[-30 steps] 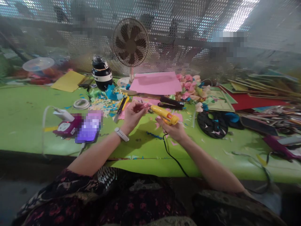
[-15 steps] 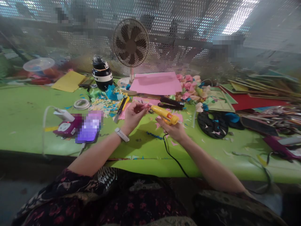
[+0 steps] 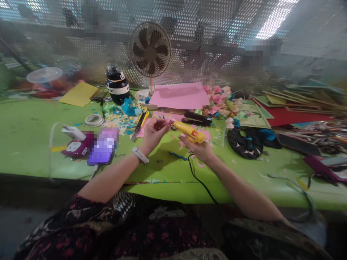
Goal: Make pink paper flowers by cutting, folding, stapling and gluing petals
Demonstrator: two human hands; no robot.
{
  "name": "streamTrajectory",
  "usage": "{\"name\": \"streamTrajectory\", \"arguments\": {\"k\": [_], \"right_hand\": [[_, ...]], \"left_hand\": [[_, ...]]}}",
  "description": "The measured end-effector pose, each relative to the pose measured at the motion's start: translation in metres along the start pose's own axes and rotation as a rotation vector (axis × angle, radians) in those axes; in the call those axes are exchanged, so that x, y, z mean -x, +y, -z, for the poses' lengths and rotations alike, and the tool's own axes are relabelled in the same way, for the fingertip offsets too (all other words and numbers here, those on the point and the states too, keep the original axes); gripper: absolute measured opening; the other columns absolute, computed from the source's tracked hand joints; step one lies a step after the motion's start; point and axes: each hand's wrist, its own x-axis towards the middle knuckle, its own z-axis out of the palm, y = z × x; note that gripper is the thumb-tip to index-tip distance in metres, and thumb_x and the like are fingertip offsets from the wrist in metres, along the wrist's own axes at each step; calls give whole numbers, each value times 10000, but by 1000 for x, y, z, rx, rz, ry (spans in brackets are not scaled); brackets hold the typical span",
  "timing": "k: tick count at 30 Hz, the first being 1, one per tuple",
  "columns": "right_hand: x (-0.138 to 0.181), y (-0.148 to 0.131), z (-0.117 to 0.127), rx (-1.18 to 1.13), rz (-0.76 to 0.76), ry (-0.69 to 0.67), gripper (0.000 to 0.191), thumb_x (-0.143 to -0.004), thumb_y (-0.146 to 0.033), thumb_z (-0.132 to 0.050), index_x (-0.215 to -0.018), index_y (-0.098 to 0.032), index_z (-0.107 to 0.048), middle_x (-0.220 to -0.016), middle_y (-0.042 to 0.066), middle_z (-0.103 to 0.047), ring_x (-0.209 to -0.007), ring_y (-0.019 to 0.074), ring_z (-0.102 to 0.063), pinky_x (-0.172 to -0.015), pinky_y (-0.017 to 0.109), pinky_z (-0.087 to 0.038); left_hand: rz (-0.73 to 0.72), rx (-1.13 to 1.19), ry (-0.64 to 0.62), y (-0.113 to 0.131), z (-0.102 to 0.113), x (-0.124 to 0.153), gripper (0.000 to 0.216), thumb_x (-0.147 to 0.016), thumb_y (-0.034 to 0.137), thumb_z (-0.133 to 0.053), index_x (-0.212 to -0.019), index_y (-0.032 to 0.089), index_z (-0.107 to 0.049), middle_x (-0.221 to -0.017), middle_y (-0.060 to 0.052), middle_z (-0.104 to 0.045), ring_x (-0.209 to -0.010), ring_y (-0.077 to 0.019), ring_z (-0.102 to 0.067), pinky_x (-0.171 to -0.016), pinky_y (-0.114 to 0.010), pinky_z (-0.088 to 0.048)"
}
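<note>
My right hand (image 3: 199,147) is wrapped round a yellow hot glue gun (image 3: 188,130), whose nozzle points left. A black cord (image 3: 196,177) hangs from the gun over the table's front edge. Between the fingertips of my left hand (image 3: 154,133) is a small pink paper piece (image 3: 169,122), right at the nozzle; whether the two touch I cannot tell. Behind the gun lies a black stapler (image 3: 197,118) on pink paper. Just left of my left hand rests a yellow and black utility knife (image 3: 140,124).
A fan (image 3: 150,50), a dark bottle (image 3: 118,86) and pink sheets (image 3: 179,95) stand or lie at the back. Paper flowers (image 3: 218,98) are heaped right of them. A phone (image 3: 101,150) lies at left, a black round tray (image 3: 245,144) at right. Paper scraps (image 3: 120,121) litter the green table.
</note>
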Motion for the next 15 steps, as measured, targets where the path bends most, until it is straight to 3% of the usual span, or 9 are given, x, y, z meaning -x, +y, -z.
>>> {"name": "streamTrajectory", "arguments": {"k": [15], "right_hand": [[0, -5, -1, 29, -10, 10, 541, -692, -692, -731, -821, -176, -633, -627, 5, -519, -543, 122, -465, -419, 263, -394]], "left_hand": [[-3, -5, 2, 0, 0, 0, 363, -696, 418, -844, -826, 157, -629, -782, -20, -694, -661, -91, -657, -657, -239, -556]]}}
